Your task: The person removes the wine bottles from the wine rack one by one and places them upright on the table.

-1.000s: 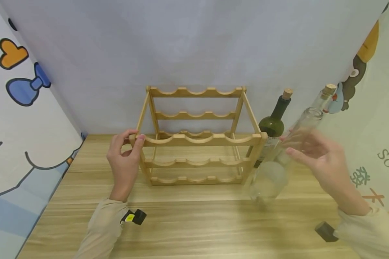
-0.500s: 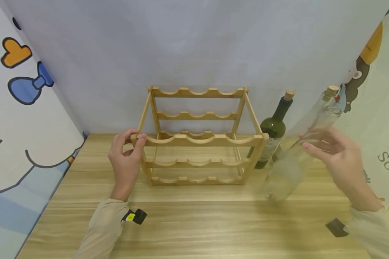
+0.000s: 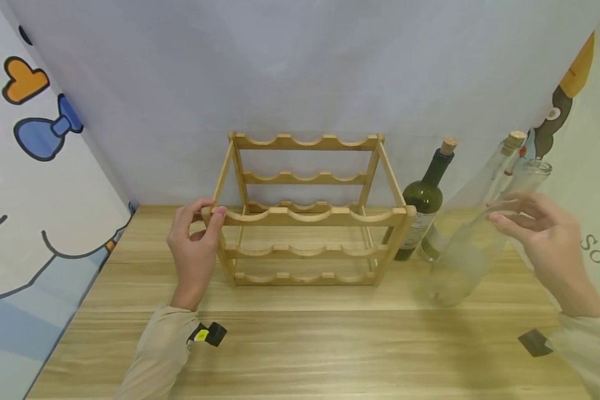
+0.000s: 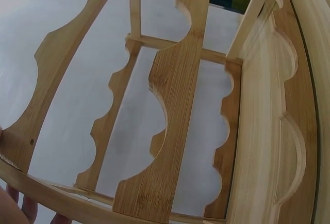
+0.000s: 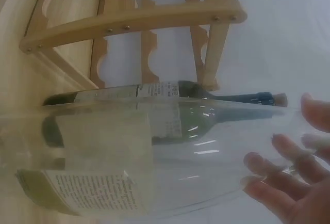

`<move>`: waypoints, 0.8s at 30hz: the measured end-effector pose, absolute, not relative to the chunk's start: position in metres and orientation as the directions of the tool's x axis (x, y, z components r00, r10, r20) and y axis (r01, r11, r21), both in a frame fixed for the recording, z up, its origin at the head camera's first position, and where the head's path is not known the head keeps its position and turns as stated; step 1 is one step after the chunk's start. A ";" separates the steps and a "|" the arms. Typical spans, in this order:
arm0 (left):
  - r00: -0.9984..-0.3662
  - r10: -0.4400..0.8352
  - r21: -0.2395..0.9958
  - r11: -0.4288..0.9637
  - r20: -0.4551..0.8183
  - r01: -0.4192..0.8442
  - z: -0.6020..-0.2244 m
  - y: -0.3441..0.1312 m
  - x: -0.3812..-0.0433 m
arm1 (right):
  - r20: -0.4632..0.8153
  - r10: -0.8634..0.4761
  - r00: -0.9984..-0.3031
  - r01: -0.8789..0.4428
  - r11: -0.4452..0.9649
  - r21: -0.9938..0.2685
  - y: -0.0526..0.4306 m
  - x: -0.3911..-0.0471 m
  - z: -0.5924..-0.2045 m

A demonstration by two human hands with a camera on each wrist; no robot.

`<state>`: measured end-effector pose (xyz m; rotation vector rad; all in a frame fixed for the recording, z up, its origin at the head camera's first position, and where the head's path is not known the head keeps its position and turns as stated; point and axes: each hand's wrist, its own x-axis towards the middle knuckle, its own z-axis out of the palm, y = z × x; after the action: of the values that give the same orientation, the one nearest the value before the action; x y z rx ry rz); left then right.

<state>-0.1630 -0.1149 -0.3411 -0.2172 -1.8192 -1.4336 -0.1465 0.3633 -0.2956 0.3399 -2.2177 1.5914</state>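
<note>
My left hand (image 3: 195, 244) grips the near left top corner of a wooden wine rack (image 3: 310, 216), thumb on the front rail. In the left wrist view its fingertips curl under the end bar of the rack. To the right, my right hand (image 3: 550, 236) holds a clear glass bottle (image 3: 462, 272) by its neck, fingers and thumb around it. That bottle has an uncorked mouth and leans with its base toward the rack. Through its glass in the right wrist view shows a dark green wine bottle (image 5: 221, 100).
The labelled green bottle, cork in its mouth, stands upright beside the rack's right end. Next to it stands a clear corked bottle (image 3: 435, 241), partly overlapped by the held one. A pale wall cloth (image 3: 300, 72) hangs behind; the wooden table (image 3: 300, 344) reaches forward.
My right hand has moved right with the clear bottle, away from the rack and in front of the corked clear bottle. The left hand has stayed on the rack corner.
</note>
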 end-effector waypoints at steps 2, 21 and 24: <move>-0.668 -0.328 0.743 0.345 0.668 0.574 -0.341 -0.115 -0.163 | 0.439 0.030 -0.898 -0.406 0.329 -0.852 0.368 -0.148 -0.297; -0.668 -0.318 0.737 0.360 0.673 0.572 -0.340 -0.115 -0.162 | 0.420 0.148 -0.895 -0.288 0.527 -0.800 0.412 -0.165 -0.301; -0.668 -0.322 0.740 0.353 0.670 0.572 -0.340 -0.114 -0.163 | 0.365 0.181 -0.913 -0.223 0.530 -0.818 0.419 -0.168 -0.301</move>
<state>-0.1628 -0.1143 -0.3401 -0.2196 -1.8232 -1.4229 -0.1676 0.4187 -0.3008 0.0343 -2.3644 1.3489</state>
